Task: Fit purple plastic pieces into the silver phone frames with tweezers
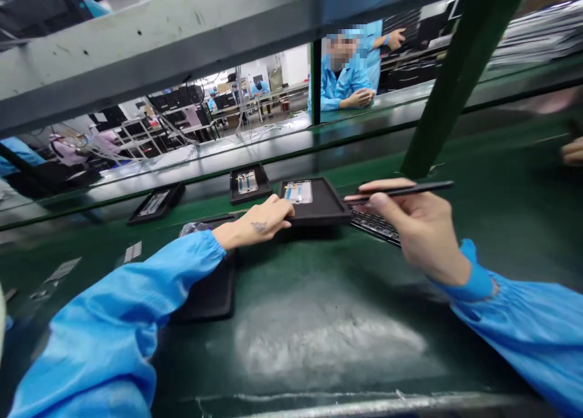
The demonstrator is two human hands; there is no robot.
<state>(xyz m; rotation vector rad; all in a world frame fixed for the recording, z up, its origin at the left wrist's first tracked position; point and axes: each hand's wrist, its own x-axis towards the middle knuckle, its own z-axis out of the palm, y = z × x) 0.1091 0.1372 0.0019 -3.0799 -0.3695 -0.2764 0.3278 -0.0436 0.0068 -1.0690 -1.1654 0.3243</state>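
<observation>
My left hand (pixel 262 220) is closed on the near left edge of a shallow black tray (pixel 325 202). A shadow lies under the tray's front edge, which looks raised off the green bench. Inside its left part rests a flat silvery phone-sized plate (pixel 299 191) with blue strips. Between the fingers of my right hand (pixel 416 229) is a slim black pen-like tool (pixel 426 188), lying almost level. Its left end is beside the tray's right rim; whether they touch I cannot tell.
Two more black trays (pixel 232 193) (pixel 148 214) with similar plates stand behind. A dark tray (pixel 214 296) lies under my left forearm. A black keyboard (pixel 376 225) sits near my right hand. A green post (pixel 446 84) rises beyond. Co-workers in blue (pixel 348 81) are across the bench.
</observation>
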